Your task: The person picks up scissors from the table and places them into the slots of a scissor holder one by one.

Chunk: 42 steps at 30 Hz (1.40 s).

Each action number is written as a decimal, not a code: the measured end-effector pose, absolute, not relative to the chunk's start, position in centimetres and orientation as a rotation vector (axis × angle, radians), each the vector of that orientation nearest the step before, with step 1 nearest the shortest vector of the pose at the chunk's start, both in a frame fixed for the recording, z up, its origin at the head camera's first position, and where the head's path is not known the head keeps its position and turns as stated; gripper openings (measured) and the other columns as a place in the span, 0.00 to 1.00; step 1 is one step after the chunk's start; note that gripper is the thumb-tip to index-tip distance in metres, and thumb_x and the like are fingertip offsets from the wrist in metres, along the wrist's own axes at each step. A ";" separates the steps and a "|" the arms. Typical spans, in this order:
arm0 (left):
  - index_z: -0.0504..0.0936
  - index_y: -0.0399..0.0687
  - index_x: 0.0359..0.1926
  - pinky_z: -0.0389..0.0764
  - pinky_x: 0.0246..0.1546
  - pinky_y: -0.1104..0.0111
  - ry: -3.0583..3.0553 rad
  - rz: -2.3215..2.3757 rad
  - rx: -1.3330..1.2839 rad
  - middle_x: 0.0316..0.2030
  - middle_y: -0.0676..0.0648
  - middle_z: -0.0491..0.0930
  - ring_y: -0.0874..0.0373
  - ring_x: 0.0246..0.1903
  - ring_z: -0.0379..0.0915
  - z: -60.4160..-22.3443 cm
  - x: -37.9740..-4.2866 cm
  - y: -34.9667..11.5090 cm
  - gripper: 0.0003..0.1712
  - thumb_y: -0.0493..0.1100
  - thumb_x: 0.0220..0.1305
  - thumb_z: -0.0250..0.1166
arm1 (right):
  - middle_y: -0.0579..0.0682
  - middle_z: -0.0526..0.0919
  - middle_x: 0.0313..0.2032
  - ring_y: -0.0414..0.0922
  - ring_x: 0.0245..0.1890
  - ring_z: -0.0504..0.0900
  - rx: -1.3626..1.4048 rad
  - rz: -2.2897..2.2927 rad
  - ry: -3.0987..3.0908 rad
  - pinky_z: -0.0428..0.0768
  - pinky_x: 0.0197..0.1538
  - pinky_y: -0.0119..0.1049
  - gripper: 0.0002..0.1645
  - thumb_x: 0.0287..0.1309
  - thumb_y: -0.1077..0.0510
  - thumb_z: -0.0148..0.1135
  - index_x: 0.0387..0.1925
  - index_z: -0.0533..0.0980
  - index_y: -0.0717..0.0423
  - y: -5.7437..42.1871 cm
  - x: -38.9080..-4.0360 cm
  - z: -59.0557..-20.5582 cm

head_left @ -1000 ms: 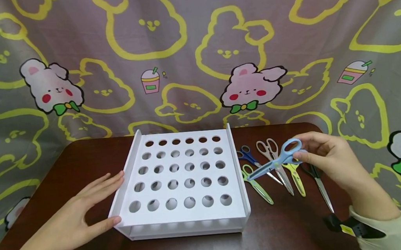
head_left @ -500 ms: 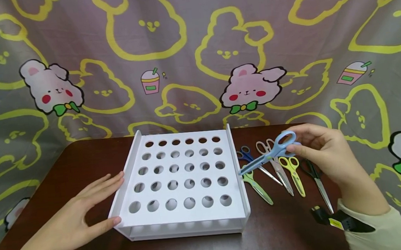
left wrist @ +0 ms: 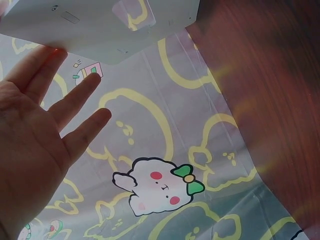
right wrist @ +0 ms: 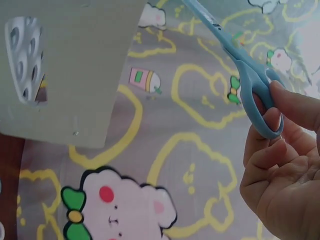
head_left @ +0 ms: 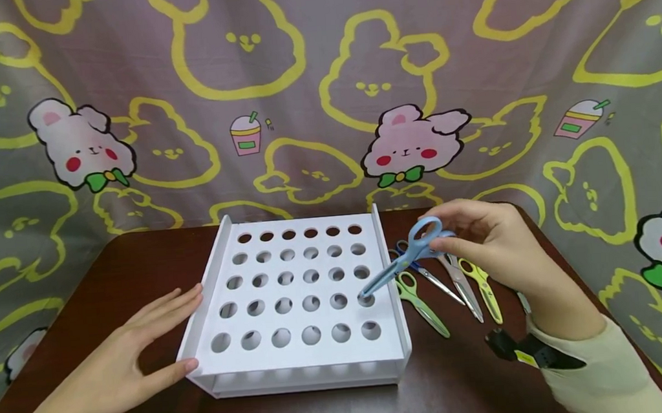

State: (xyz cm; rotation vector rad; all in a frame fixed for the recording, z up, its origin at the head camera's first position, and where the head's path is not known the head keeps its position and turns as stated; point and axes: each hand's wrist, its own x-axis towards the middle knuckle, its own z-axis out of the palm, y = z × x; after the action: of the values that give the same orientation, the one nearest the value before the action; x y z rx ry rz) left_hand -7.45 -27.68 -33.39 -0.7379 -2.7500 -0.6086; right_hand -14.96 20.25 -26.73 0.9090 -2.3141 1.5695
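Observation:
A white rack [head_left: 297,290] with rows of round holes stands on the brown table. Its left side panel is touched by the outstretched fingers of my left hand [head_left: 116,363]. My right hand [head_left: 494,242] pinches light blue scissors [head_left: 410,252] by their handle loops. Their closed blades point down and left, and the tip overlaps a hole in the rack's right column in the head view. In the right wrist view, thumb and fingers hold the handles of the blue scissors [right wrist: 255,85], beside the rack's side panel [right wrist: 90,75].
Right of the rack lie green scissors [head_left: 423,306], dark blue scissors [head_left: 436,279], beige-handled scissors [head_left: 466,290] and yellow scissors [head_left: 483,288]. Another pair is mostly hidden behind my right wrist. A patterned curtain [head_left: 300,105] hangs behind the table.
My right hand has carried the light blue scissors leftward, from over the other scissors to the rack's right columns. The left hand has stayed at the panel.

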 end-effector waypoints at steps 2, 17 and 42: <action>0.68 0.63 0.72 0.40 0.62 0.93 -2.755 -0.608 -0.731 0.72 0.62 0.65 0.83 0.72 0.39 -33.5 -7.5 -27.7 0.49 0.53 0.49 0.78 | 0.43 0.87 0.33 0.40 0.26 0.83 0.913 1.492 -2.361 0.78 0.27 0.28 0.15 0.55 0.70 0.68 0.46 0.82 0.62 19.6 -15.0 -26.2; 0.66 0.66 0.73 0.39 0.60 0.94 -2.781 -0.622 -0.706 0.73 0.63 0.63 0.84 0.71 0.39 -33.6 -7.6 -27.7 0.49 0.54 0.50 0.78 | 0.48 0.86 0.35 0.39 0.27 0.82 1.180 1.294 -2.464 0.81 0.30 0.31 0.17 0.54 0.68 0.70 0.47 0.82 0.59 15.8 -16.3 -23.8; 0.68 0.61 0.72 0.41 0.62 0.94 -2.722 -0.621 -0.755 0.72 0.64 0.64 0.84 0.71 0.41 -33.9 -7.7 -27.9 0.52 0.50 0.44 0.81 | 0.44 0.84 0.31 0.38 0.32 0.76 1.377 1.060 -2.560 0.76 0.30 0.30 0.17 0.55 0.60 0.73 0.48 0.83 0.55 9.3 -17.8 -22.5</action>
State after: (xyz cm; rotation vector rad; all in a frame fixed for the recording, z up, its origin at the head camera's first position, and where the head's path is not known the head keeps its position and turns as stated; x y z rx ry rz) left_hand -7.70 -27.86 -33.92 -0.7547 -2.7225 -0.6209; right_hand -17.82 9.26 -22.51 1.3772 -2.5600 1.0601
